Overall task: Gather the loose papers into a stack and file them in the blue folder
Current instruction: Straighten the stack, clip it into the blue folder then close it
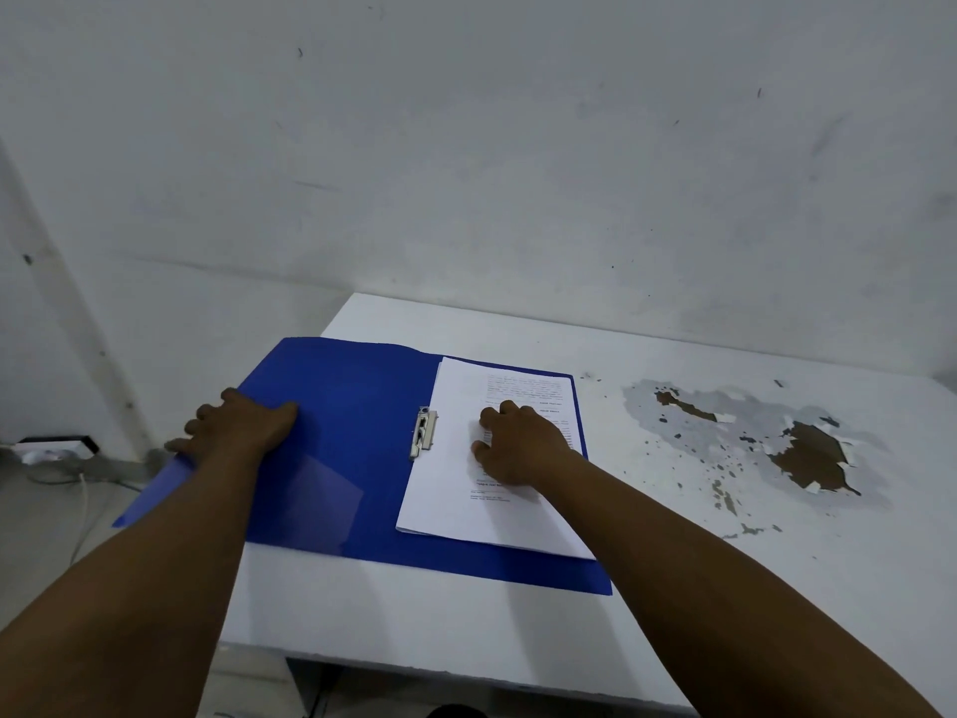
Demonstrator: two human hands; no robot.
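Observation:
The blue folder (pixel 357 406) lies open on the white table (pixel 725 588). Its left cover hangs past the table's left edge. A stack of white printed papers (pixel 455 489) rests on the folder's right half, beside the metal clip (pixel 423 432) at the spine. My left hand (pixel 238 424) grips the outer left edge of the left cover, thumb on top and fingers curled under it. My right hand (pixel 520 445) presses down on the middle of the paper stack with its fingers bent.
Peeled, flaking patches (pixel 797 453) mark the table's right part. A grey wall stands right behind the table. On the floor at the left lie a power strip (pixel 52 450) and a white cable (pixel 83 515).

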